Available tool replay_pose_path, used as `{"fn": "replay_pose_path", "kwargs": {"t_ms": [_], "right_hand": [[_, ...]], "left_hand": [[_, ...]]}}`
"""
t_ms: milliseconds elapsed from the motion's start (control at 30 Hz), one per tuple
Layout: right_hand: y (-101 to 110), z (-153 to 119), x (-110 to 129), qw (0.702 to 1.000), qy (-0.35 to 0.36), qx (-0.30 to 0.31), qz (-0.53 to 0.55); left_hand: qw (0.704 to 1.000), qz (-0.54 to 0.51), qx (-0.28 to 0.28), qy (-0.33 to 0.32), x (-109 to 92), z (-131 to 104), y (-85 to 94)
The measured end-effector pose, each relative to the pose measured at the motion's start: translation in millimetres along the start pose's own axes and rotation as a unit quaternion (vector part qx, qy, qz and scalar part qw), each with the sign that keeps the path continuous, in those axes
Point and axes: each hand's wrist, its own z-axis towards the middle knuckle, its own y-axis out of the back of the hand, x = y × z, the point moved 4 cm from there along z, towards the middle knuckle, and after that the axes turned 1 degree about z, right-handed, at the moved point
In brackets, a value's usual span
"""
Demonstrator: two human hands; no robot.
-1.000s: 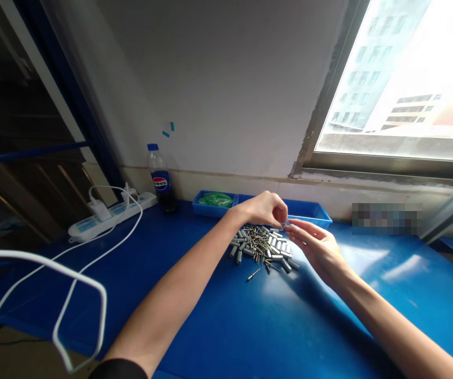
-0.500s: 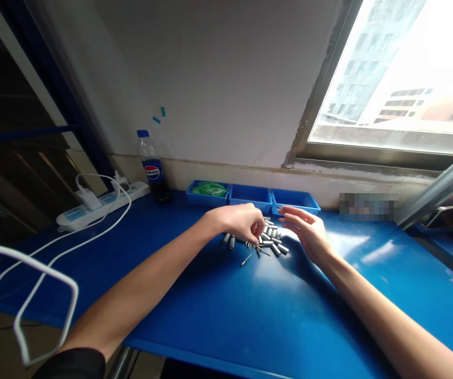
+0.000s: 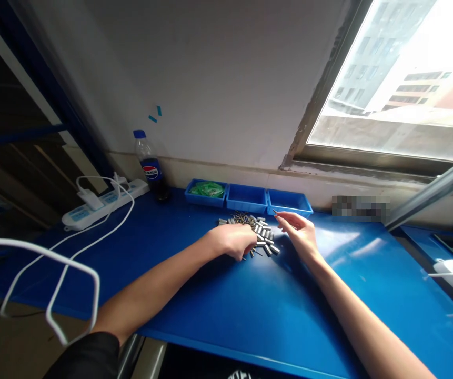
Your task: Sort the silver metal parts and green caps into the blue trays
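Just below the frame's centre, we have our left hand point(image 3: 234, 241) nearer, curled over the metal parts point(image 3: 264, 232), its fingertips hidden so we cannot tell its grip, while our right hand point(image 3: 300, 231), right of them, pinches a thin pin point(image 3: 275, 211) pointing upper left.

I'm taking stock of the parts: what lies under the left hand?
Grey metal pieces and thin pins show beyond and beside the left hand; whatever lies directly beneath it is covered and cannot be seen.
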Motion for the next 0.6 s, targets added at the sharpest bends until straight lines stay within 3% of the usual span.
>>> {"fn": "replay_pose_path", "kwargs": {"t_ms": [200,367,600], "right_hand": [[4.2,7.2,-6.6,1.000,-0.007,-0.013,0.000],[6.3,10.3,-9.8,0.999,-0.001,-0.006,0.032],[21.7,10.6,-6.5,0.998,0.017,-0.020,0.055]], "left_hand": [[0.998,-0.053,-0.014,-0.025,8.8,-3.7,15.8],[0.987,-0.119,-0.087,-0.061,20.6,-5.9,34.7],[0.967,-0.195,-0.147,-0.076,33.5,-10.4,45.6]]}}
